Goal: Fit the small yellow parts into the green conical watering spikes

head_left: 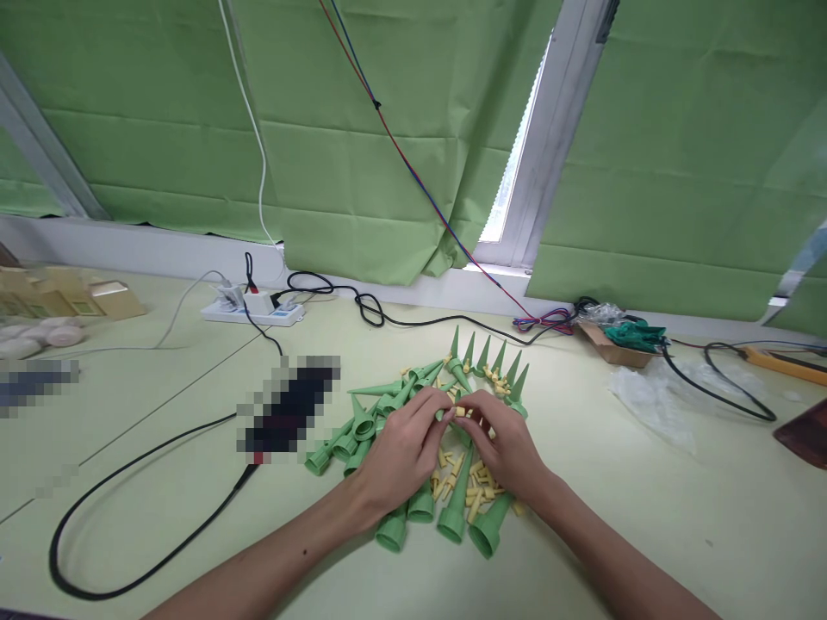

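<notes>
My left hand (407, 443) and my right hand (504, 443) meet over a pile of green plastic cones and small yellow plastic fittings. My right fingers pinch a yellow fitting (459, 412). The left fingers are closed around a green piece, apparently a cone, mostly hidden by the hand. Below the hands, green cones (452, 517) lie with their wide open ends towards me, around loose yellow fittings (478, 495). More green cones lie left of my left hand. Behind the hands, several cones (497, 357) stand upright in a row, with yellow fittings beside them.
A blurred-out dark device (290, 409) with a black cable lies left of the pile. A power strip (251, 314) sits by the wall. To the right are a small cardboard box (613, 344), a clear plastic bag (652, 405) and a dark red object (805, 435).
</notes>
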Motion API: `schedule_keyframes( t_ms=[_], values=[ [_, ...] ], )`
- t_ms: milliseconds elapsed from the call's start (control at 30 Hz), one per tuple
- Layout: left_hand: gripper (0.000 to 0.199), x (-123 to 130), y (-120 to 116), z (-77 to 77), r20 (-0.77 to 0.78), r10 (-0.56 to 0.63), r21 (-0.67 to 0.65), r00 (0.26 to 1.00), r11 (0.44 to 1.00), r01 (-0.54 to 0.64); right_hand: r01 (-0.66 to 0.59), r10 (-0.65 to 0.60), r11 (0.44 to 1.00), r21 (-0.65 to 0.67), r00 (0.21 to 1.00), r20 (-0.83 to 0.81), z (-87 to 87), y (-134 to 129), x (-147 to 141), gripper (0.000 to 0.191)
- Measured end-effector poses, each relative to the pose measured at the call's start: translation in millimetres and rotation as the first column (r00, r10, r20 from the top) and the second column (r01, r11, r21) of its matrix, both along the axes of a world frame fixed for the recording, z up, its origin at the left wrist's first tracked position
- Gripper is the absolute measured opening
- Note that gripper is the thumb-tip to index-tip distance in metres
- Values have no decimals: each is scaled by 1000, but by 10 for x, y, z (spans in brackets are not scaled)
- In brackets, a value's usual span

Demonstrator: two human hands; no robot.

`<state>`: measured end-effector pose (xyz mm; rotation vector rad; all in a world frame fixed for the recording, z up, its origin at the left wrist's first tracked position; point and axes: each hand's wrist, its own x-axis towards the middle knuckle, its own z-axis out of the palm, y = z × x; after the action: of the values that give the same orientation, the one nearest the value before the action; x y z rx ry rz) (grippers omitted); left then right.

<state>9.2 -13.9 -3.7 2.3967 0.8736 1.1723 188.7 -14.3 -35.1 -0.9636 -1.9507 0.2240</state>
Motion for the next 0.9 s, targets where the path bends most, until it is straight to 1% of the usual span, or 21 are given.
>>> schedule_keyframes(
  t_ms=[100, 300, 567, 700, 800, 900],
  values=[
    [18, -1, 2, -11, -5, 4, 4, 1000, 1000, -4, 2, -2, 1000, 11, 1000, 5, -1, 6, 1, 11],
    [17, -11, 12, -34, -32, -1, 3, 999, 1000, 1, -3, 3, 1000, -12, 1000, 26, 12, 2, 9, 12],
    [17, -23, 19, -47, -43, -15, -12, 999, 1000, 14, 14, -10, 999, -38, 996, 87, -14, 18, 32, 20],
    [16, -18, 19, -35, -33, -11, -10, 999, 1000, 10, 3, 0, 999, -43, 997, 73, 0, 3, 23, 11],
    [16, -15, 17, -24, -23, -4, -5, 1000, 1000, 4, -8, 9, 1000, -18, 999, 49, 3, -3, 18, 13],
    [16, -16, 15, -21, -23, -10, -7, 1000, 1000, 10, -15, 14, 1000, 16, 999, 42, -12, 6, 19, 10]
  ],
)
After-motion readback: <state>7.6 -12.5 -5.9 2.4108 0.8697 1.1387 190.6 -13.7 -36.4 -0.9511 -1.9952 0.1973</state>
